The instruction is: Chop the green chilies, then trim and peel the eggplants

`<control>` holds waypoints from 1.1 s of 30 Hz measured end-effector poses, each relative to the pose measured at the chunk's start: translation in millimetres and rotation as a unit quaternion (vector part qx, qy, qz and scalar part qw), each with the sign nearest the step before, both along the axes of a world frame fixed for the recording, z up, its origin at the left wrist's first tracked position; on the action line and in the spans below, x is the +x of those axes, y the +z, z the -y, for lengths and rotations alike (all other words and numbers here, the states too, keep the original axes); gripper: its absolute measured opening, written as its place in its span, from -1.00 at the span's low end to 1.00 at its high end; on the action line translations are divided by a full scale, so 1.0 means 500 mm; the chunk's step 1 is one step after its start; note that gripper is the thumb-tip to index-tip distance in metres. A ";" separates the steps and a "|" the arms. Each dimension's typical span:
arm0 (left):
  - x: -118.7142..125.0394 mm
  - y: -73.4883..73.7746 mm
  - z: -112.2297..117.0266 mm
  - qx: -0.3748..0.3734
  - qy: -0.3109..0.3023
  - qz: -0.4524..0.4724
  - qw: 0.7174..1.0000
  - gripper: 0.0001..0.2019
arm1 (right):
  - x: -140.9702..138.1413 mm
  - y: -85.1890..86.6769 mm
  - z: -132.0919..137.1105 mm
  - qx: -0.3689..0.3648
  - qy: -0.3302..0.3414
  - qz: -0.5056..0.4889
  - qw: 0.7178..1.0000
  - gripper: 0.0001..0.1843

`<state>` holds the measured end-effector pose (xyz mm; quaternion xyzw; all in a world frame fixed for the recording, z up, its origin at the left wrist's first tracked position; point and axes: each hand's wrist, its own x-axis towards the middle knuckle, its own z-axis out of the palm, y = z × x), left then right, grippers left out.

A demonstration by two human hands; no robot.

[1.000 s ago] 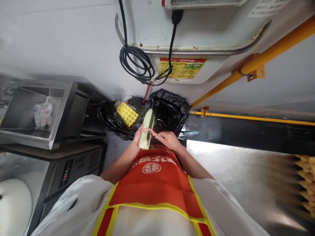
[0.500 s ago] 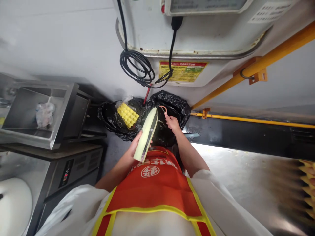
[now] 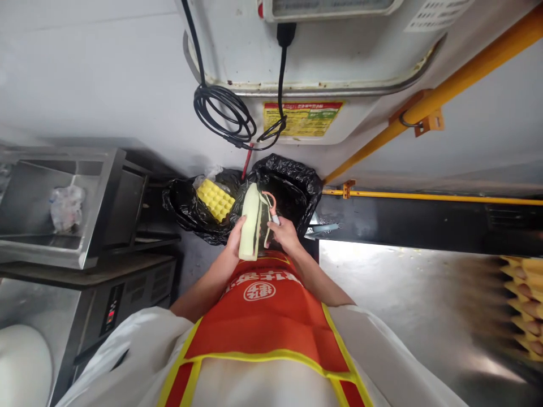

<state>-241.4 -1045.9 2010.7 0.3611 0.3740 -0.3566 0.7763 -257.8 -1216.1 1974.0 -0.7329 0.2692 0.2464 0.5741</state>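
Note:
My left hand [image 3: 236,237] is wrapped round a mostly peeled eggplant [image 3: 249,226], pale green with a narrow dark strip of skin along its right side. In my right hand [image 3: 285,233] is a peeler [image 3: 272,204] with a pinkish-orange curved head, close to the eggplant's upper right side. A thin pale strip of peel [image 3: 267,234] hangs between the peeler and the eggplant. Below them gapes a bin lined with a black plastic bag [image 3: 313,180]. My fingertips on the eggplant's far side are hidden.
Left of the bin, another black bag [image 3: 176,200] holds a yellow egg tray [image 3: 215,199]. A steel sink [image 3: 91,229] with a plastic bag [image 3: 67,208] stands further left. Yellow pipes [image 3: 377,141] run along the wall. On the right are a steel counter [image 3: 382,299] and stacked egg trays [image 3: 526,305].
My right hand has drawn the peeler down and left along the eggplant, and a strip of peel has come away. The eggplant is now more upright, and its dark strip is narrower.

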 end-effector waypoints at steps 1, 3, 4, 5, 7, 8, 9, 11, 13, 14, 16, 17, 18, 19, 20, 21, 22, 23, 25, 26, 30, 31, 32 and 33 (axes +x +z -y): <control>0.003 -0.002 -0.004 -0.024 0.015 -0.009 1.000 -0.44 | 0.006 -0.009 0.015 -0.038 0.005 -0.004 0.999 -0.73; 0.010 -0.006 -0.011 -0.059 0.050 -0.007 0.997 -0.49 | 0.015 -0.023 0.042 -0.095 0.020 -0.009 0.995 -0.75; 0.013 -0.007 -0.014 -0.074 0.068 -0.005 0.995 -0.51 | 0.017 -0.025 0.054 -0.128 0.035 -0.006 0.991 -0.74; 0.016 -0.008 -0.018 -0.087 0.079 -0.006 0.993 -0.51 | 0.017 -0.023 0.062 -0.159 0.054 0.005 0.986 -0.73; 0.021 -0.010 -0.023 -0.098 0.084 -0.018 0.991 -0.51 | 0.011 -0.005 0.070 -0.177 0.102 0.064 0.977 -0.65; 0.023 -0.012 -0.026 -0.094 0.083 -0.024 0.992 -0.50 | 0.005 0.011 0.069 -0.153 0.131 0.109 0.973 -0.59; 0.025 -0.013 -0.029 -0.087 0.081 -0.026 0.993 -0.51 | -0.003 0.030 0.067 -0.111 0.162 0.158 0.968 -0.53; 0.027 -0.016 -0.032 -0.068 0.075 -0.024 0.995 -0.52 | -0.020 0.072 0.058 -0.026 0.236 0.244 0.940 -0.47; 0.027 -0.016 -0.033 -0.056 0.060 -0.019 0.996 -0.53 | -0.035 0.108 0.050 0.007 0.302 0.302 0.904 -0.45; 0.026 -0.016 -0.033 -0.050 0.052 -0.015 0.997 -0.53 | -0.041 0.120 0.047 0.004 0.326 0.319 0.890 -0.44; 0.022 -0.014 -0.032 -0.041 0.043 -0.001 0.998 -0.51 | -0.046 0.133 0.044 -0.013 0.354 0.336 0.872 -0.42; 0.020 -0.013 -0.032 -0.036 0.043 0.007 0.998 -0.51 | -0.047 0.134 0.043 -0.022 0.359 0.340 0.869 -0.41; 0.018 -0.012 -0.031 -0.033 0.044 0.013 0.998 -0.51 | -0.047 0.132 0.043 -0.029 0.360 0.342 0.867 -0.41; 0.016 -0.012 -0.030 -0.032 0.044 0.017 0.998 -0.52 | -0.047 0.129 0.043 -0.033 0.358 0.343 0.868 -0.40; 0.015 -0.013 -0.029 -0.033 0.044 0.019 0.998 -0.52 | -0.047 0.125 0.043 -0.035 0.355 0.344 0.869 -0.40; 0.014 -0.013 -0.028 -0.034 0.045 0.021 0.998 -0.52 | -0.047 0.122 0.042 -0.034 0.351 0.343 0.871 -0.39; 0.014 -0.014 -0.027 -0.034 0.046 0.022 0.998 -0.52 | -0.047 0.119 0.041 -0.029 0.348 0.340 0.873 -0.39; 0.014 -0.015 -0.027 -0.035 0.048 0.022 0.998 -0.52 | -0.048 0.117 0.039 -0.023 0.345 0.334 0.877 -0.38; 0.016 -0.015 -0.026 -0.040 0.049 0.020 0.998 -0.53 | -0.049 0.116 0.035 -0.009 0.340 0.319 0.885 -0.37; 0.018 -0.015 -0.027 -0.044 0.048 0.019 0.998 -0.55 | -0.050 0.116 0.032 -0.002 0.337 0.311 0.889 -0.36; 0.030 -0.014 -0.034 -0.058 0.053 0.012 0.997 -0.58 | -0.054 0.109 0.023 0.013 0.328 0.299 0.896 -0.35; 0.032 -0.014 -0.036 -0.058 0.055 0.009 0.997 -0.57 | -0.055 0.103 0.022 0.011 0.327 0.299 0.897 -0.35; 0.033 -0.015 -0.038 -0.055 0.058 0.005 0.997 -0.55 | -0.056 0.096 0.021 0.005 0.323 0.296 0.899 -0.35; 0.033 -0.015 -0.039 -0.048 0.060 0.000 0.997 -0.54 | -0.057 0.087 0.020 -0.007 0.315 0.288 0.904 -0.34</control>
